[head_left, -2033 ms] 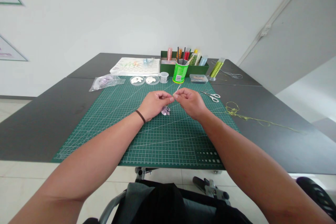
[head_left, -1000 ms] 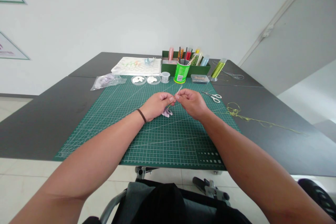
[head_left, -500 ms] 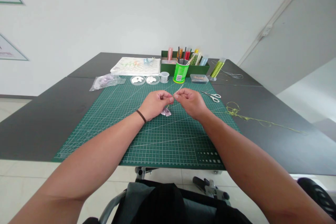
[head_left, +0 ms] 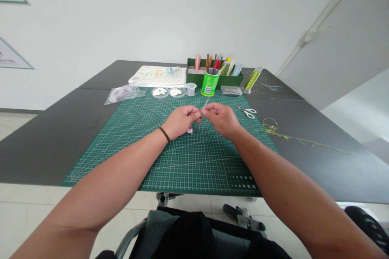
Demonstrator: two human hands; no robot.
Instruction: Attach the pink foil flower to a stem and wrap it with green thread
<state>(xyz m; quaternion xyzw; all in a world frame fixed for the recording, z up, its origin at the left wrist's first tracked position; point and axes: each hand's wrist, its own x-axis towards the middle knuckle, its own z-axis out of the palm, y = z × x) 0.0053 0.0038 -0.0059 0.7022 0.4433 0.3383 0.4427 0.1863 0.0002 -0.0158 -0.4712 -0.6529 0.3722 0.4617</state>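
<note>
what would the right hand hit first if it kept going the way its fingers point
Most likely the left hand: the right hand points leftward at it, the two almost meeting around a thin stick, though depth is unclear.

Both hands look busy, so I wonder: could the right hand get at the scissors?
Probably yes. The scissors lie just right of the right hand, with only bare mat between. That hand pinches a thin stem, though, and would likely need to let go first.
</note>
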